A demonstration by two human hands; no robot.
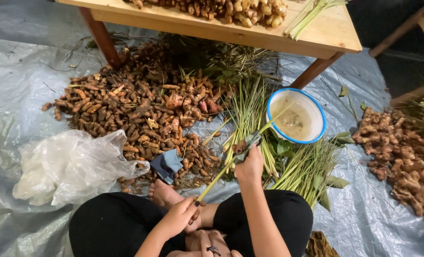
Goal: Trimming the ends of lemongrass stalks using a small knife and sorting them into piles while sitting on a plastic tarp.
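Left hand pinches lemongrass stalk at lower end, steadying it; right hand grasps stalk with cloth, apparently wiping. Bowl near.

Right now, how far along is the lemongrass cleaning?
Done, it seems: a few stalks lie on the wooden table. In hand: the left hand holds one stalk while the right hand wipes it with a cloth. Left: the lemongrass pile beside the water bowl.
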